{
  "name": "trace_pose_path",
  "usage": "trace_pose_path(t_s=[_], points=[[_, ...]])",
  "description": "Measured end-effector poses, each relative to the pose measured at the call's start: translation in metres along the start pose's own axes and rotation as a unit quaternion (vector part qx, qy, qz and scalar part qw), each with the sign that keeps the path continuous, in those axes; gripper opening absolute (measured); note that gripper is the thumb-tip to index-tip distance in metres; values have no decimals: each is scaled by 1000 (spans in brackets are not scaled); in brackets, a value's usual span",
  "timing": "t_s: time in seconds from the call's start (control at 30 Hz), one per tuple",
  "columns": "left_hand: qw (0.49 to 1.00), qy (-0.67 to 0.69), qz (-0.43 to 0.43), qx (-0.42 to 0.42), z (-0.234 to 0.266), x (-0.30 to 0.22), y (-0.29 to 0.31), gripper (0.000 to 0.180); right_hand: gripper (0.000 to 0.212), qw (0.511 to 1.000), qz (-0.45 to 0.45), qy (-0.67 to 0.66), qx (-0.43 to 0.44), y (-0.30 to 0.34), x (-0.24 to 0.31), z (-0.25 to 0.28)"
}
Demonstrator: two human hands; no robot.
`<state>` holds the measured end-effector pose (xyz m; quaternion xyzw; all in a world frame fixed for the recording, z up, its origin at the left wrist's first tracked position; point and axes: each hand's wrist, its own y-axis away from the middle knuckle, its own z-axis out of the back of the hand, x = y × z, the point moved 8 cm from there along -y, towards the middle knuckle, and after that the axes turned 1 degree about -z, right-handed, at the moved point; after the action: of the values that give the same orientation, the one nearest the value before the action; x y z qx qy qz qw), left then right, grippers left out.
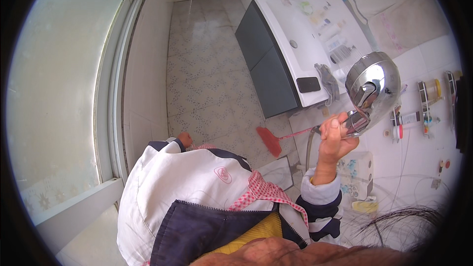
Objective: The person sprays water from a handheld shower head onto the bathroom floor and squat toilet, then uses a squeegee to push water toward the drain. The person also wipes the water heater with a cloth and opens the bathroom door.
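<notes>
My right hand (pixel 335 140) is raised at the right, its fingers closed round the neck of a chrome shower head (pixel 377 86). The head's broad round part tilts up and away from me. Low at my left side, my left hand (pixel 185 139) pokes out of a white jacket sleeve, close to the wall side. Only a small part of it shows, and its fingers are too hidden to read. Below my right hand, a red broom (pixel 269 141) rests with its bristles on the patterned tile floor (pixel 207 93).
Ahead stands a white sink counter (pixel 276 19) on a dark grey cabinet (pixel 263 59). A black phone (pixel 308 84) and grey cloth (pixel 327 83) lie at its near end, several bottles along its wall side. Wall racks (pixel 427 103) hold toiletries at right; a frosted window (pixel 64 83) fills the left.
</notes>
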<state>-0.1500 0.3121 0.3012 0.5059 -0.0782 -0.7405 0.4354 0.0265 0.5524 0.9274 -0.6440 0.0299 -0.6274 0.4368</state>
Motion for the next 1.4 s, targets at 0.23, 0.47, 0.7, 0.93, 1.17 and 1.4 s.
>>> trace_pose_path(t_s=[0.23, 0.47, 0.7, 0.93, 1.17, 1.4], points=[[1000, 11, -4, 0, 0, 2, 0, 16, 9, 1000, -3, 12, 8, 5, -6, -4], [1000, 11, -11, 8, 3, -4, 4, 16, 9, 997, 27, 62, 39, 10, -10, -7], [999, 12, 2, 32, 4, -7, 7, 17, 9, 994, 40, 86, 51, 17, -17, -6], [999, 41, 7, 32, 5, -4, 9, 20, 8, 994, 35, 77, 76, 24, -24, -8], [997, 36, 38, 64, 8, -5, 13, 17, 7, 993, 6, 73, 93, 27, -25, -18], [996, 37, 49, 66, 9, -9, 15, 15, 5, 993, -43, 62, 87, 32, -30, -21]])
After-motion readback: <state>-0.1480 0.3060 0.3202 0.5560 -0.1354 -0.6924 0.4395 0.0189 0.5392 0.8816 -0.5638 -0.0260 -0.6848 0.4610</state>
